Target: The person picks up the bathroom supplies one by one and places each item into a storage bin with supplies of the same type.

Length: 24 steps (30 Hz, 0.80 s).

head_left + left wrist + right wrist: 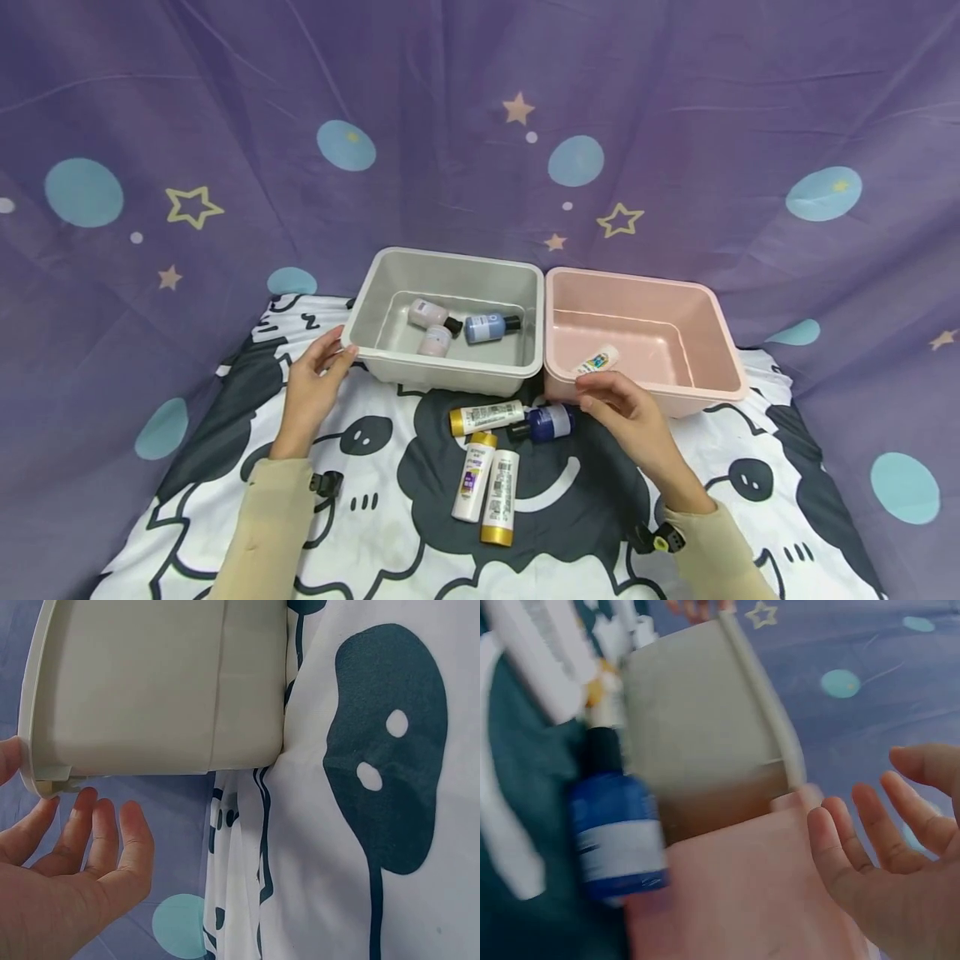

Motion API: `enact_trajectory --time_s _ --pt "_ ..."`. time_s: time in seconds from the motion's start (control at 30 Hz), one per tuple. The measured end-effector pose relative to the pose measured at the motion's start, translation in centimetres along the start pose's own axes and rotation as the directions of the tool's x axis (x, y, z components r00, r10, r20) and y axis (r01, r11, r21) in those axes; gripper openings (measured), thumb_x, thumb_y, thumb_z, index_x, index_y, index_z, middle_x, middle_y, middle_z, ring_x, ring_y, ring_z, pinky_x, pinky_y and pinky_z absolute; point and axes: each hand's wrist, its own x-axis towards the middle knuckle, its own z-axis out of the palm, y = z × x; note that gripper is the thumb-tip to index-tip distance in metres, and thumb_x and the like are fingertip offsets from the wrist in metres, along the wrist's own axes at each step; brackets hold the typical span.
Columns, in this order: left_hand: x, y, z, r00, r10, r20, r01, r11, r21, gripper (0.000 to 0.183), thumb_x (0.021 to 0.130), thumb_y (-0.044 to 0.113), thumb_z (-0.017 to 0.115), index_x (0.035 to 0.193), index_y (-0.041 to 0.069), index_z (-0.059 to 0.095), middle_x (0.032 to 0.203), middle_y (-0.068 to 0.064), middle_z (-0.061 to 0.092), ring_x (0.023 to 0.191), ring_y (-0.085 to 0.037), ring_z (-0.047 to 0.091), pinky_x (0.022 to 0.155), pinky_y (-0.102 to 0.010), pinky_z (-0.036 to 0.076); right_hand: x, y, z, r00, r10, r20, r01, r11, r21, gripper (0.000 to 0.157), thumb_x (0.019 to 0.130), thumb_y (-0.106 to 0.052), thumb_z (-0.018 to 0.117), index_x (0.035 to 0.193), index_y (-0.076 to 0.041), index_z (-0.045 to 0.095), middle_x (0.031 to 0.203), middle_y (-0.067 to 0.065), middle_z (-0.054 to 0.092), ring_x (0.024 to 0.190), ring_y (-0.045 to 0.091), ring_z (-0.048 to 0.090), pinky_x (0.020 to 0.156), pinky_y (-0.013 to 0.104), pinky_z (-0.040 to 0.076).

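1. A purple curtain is hanging behind, and a printed cloth is lying under everything; the sleeves are running out of sight at the bottom.
2. The left hand is pinching the corner rim of the grey box between thumb and forefinger; its other fingers are hanging loosely.
3. Inside this box two pale pink bottles and one light blue bottle are lying.
4. The right hand is holding nothing, its fingers softly bent and spreading at the front rim of the pink box; I cannot tell if they are touching it.
5. Just behind, a small tube is resting inside, the rim hiding its lower end.
6. In front, three gold-capped tubes and a dark blue bottle are lying; their small print is staying unreadable to me.
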Motion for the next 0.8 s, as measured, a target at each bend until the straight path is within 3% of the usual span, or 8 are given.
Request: enact_trajectory --time_s 0.33,0.6,0.8 --pt "-0.1 0.1 0.0 1.000 -0.012 -0.005 0.012 1.000 -0.009 0.061 0.096 0.041 0.068 0.148 0.015 0.051 0.136 -0.013 0.058 0.113 -0.016 0.056 0.083 -0.014 0.052 -2.3 5.9 0.5 0.998 0.027 -0.060 -0.031 0.996 -0.083 0.027 0.095 0.002 0.066 0.121 0.004 0.064 0.119 0.023 0.063 0.101 0.017 0.064 0.088 0.019 0.051" --pt "-0.1 0.1 0.0 1.000 -0.005 -0.004 0.005 1.000 -0.010 0.060 0.096 0.040 0.067 0.148 0.014 0.051 0.135 -0.013 0.059 0.113 -0.015 0.056 0.084 -0.014 0.051 -2.2 8.2 1.0 0.988 0.139 -0.070 -0.143 0.988 -0.057 0.034 0.094 0.006 0.065 0.127 0.011 0.059 0.123 0.030 0.059 0.108 0.047 0.059 0.084 0.021 0.054" --pt "-0.1 0.1 0.1 1.000 -0.006 -0.005 0.006 1.000 -0.018 0.061 0.096 0.041 0.068 0.148 0.014 0.051 0.135 -0.013 0.059 0.111 -0.014 0.057 0.083 -0.014 0.052 -1.7 9.8 1.1 0.973 0.227 -0.053 -0.227 0.974 -0.012 0.041 0.094 -0.001 0.069 0.133 0.004 0.058 0.133 0.023 0.057 0.111 0.028 0.062 0.087 0.022 0.054"
